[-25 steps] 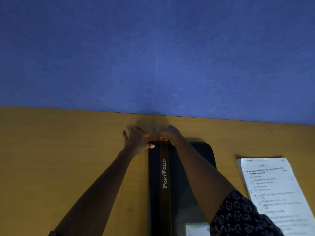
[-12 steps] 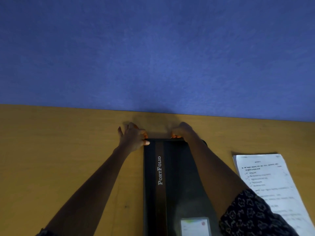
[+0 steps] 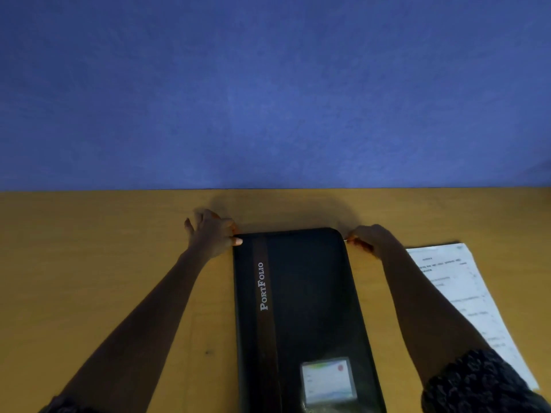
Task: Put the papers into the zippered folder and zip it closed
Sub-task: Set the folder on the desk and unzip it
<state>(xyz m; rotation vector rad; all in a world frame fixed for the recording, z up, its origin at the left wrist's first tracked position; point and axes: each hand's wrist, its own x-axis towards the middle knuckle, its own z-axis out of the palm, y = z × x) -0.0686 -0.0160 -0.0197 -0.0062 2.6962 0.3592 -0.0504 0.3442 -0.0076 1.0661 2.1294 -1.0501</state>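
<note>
**Both hands at the folder's far corners, papers outside on the right**

I see the zippered folder [image 3: 307, 308] lying flat on the table [image 3: 89, 263], its long side running away from me. Its near end is cut off by the bottom of the view. The far edge sits close to where the tabletop meets the blue wall [image 3: 268, 84], with only a thin strip of wood between them, darkened by shadow. The widest stretch of tabletop shows out beyond my left arm.

The left hand [image 3: 213, 234] grips the far left corner. Its thumb [image 3: 237, 241] lies on the cover and the fingers curl over the far edge. The right hand [image 3: 369, 238] is at the far right corner, touching the edge, fingertips pinched together. What they pinch is too small and dark for me to make out.

The papers [image 3: 465, 293] lie on the table just beside the folder on the right, apart from it and tilted. My right forearm crosses the gap and covers their inner edge, and the patterned sleeve [image 3: 477, 383] hides their near end.

A brown stripe [image 3: 264, 323] with pale lettering runs down the cover. A card window [image 3: 328, 380] sits near the bottom, its print blurred. I cannot tell from here whether the zip is open or closed.
</note>
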